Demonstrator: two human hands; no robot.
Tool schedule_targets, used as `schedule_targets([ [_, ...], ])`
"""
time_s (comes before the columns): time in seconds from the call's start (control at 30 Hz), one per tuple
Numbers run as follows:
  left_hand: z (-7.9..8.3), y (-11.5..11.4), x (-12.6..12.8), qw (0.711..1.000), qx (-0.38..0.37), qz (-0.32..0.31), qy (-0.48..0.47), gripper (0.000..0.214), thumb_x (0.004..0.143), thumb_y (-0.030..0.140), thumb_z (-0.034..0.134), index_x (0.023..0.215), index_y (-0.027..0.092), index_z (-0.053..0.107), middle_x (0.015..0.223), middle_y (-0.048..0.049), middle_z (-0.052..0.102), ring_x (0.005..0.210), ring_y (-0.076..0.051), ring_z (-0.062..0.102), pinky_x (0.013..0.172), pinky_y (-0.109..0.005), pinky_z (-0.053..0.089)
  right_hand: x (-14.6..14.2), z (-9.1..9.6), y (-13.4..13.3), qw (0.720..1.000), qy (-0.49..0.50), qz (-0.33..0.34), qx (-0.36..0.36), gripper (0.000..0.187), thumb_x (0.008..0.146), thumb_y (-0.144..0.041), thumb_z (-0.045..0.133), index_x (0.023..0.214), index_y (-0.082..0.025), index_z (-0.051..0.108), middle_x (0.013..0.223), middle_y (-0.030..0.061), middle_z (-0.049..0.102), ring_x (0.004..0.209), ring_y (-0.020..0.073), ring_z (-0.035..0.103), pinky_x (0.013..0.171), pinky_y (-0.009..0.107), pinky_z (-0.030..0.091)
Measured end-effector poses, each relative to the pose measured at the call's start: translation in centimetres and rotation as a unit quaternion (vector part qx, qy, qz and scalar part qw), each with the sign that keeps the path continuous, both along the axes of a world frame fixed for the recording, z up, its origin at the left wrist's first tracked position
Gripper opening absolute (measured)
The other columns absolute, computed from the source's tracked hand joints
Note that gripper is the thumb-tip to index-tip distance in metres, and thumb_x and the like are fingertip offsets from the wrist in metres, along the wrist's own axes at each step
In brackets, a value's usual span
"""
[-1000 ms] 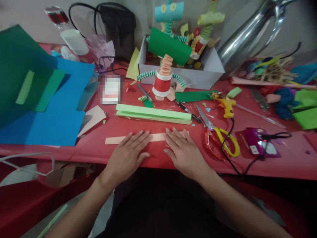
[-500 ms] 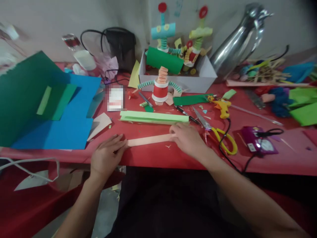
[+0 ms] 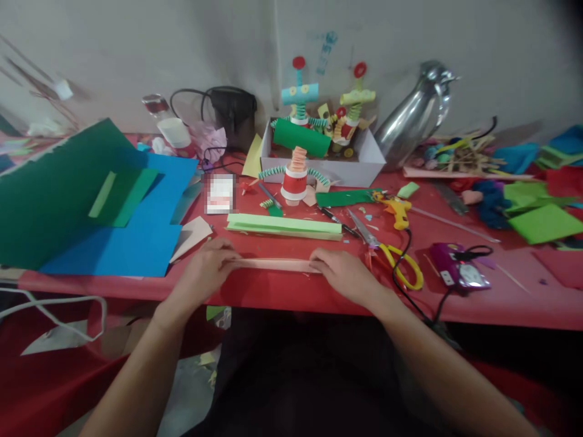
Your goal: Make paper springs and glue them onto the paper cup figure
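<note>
Just below centre, your left hand (image 3: 207, 267) and right hand (image 3: 340, 272), fingers closed, each pinch one end of a slender peach paper strip (image 3: 276, 264). Beyond lies folded light-green paper (image 3: 283, 225); farther, a red-and-white cup (image 3: 294, 182) with pleated arms (image 3: 273, 172); upper right, a shiny metal jug (image 3: 407, 121).

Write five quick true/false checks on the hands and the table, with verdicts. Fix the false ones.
1. The left hand and right hand both hold the peach paper strip. True.
2. The right hand grips the yellow glue gun. False: the glue gun lies on the red table.
3. A red-and-white cup figure stands in front of the white box. True.
4. The yellow-handled scissors lie left of the folded light green paper. False: they lie to its right.
5. The metal jug is right of the white box. True.
</note>
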State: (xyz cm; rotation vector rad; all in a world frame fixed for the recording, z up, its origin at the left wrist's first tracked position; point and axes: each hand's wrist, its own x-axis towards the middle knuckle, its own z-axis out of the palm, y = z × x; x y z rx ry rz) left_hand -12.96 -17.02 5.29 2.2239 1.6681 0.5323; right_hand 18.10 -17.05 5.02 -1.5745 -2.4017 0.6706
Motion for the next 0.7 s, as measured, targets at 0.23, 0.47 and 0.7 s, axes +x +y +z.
schedule_targets([
  [0.23, 1.2, 0.3, 4.8, 0.992, -0.098, -0.074, 0.028, 0.027, 0.090, 0.034, 0.048, 0.092, 0.025, 0.074, 0.096, -0.0057, 0.075, 0.087, -0.024, 0.066, 0.075, -0.029, 0.044, -0.7, -0.1, -0.2, 0.999, 0.045, 0.013, 0.011, 0.024, 0.095, -0.028, 0.050, 0.094, -0.026, 0.073, 0.093, 0.0005, 0.076, 0.085, 0.0189, 0.068, 0.070, 0.026, 0.039],
  [0.47, 1.3, 0.7, 3.3, 0.989, -0.121, -0.087, 0.025, 0.029, 0.090, 0.040, 0.049, 0.081, 0.024, 0.072, 0.083, -0.0039, 0.073, 0.075, -0.020, 0.064, 0.065, -0.026, 0.040, 0.2, 0.8, -1.1, 0.991, 0.114, -0.008, -0.063, 0.020, 0.091, -0.030, 0.056, 0.088, -0.024, 0.074, 0.071, -0.0001, 0.073, 0.068, 0.0160, 0.066, 0.063, 0.024, 0.038],
  [0.7, 3.3, -1.4, -3.4, 0.983, 0.045, 0.152, -0.095, 0.025, 0.080, 0.044, 0.061, 0.078, 0.022, 0.071, 0.090, -0.0047, 0.073, 0.088, -0.023, 0.064, 0.078, -0.029, 0.046, 1.7, 0.5, -1.9, 0.975, 0.201, -0.055, -0.073, 0.022, 0.092, -0.032, 0.054, 0.082, -0.022, 0.071, 0.058, -0.0029, 0.064, 0.058, 0.0140, 0.060, 0.059, 0.023, 0.038],
])
